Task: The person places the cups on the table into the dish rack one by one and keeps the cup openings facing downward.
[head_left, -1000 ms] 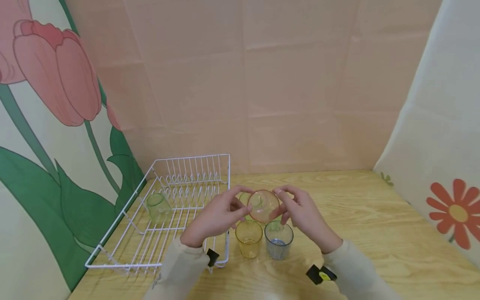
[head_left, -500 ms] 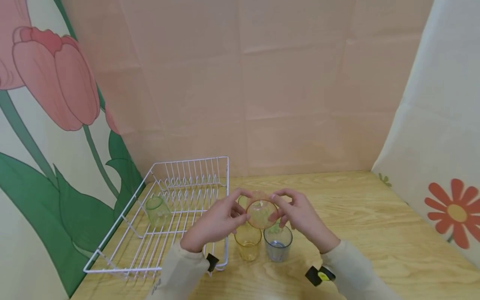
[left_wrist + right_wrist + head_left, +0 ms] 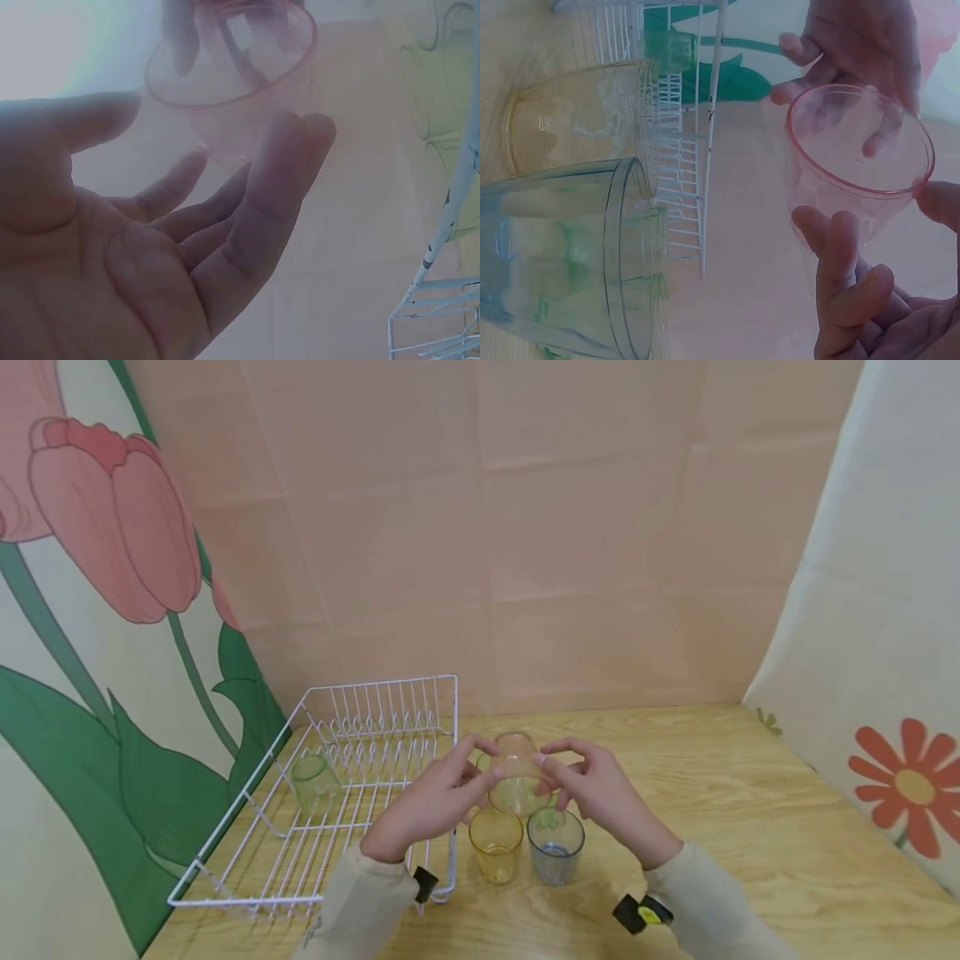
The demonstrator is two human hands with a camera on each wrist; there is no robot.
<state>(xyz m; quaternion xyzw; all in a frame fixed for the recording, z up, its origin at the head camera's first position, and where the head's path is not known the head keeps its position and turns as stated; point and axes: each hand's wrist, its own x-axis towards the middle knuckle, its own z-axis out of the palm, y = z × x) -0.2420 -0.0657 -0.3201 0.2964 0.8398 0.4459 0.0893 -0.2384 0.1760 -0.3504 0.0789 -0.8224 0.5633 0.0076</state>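
Note:
A pink-tinted glass is held up between both hands, its base upward and its mouth downward in the head view. My left hand has its curved fingers at the glass's left side, with the thumb close to the rim in the left wrist view. From the right, my right hand grips it, thumb at the rim and fingertips on the side. Just below stand a yellow glass and a blue-grey glass, mouths up. Green glasses behind them are partly hidden.
On the left stands a white wire dish rack with a green glass upside down inside. The wooden table meets a pink backdrop at the back.
The pink glass has turned over between the hands: its mouth faced the viewer and now points down, its base up. The hands have barely shifted, and the standing glasses stay put.

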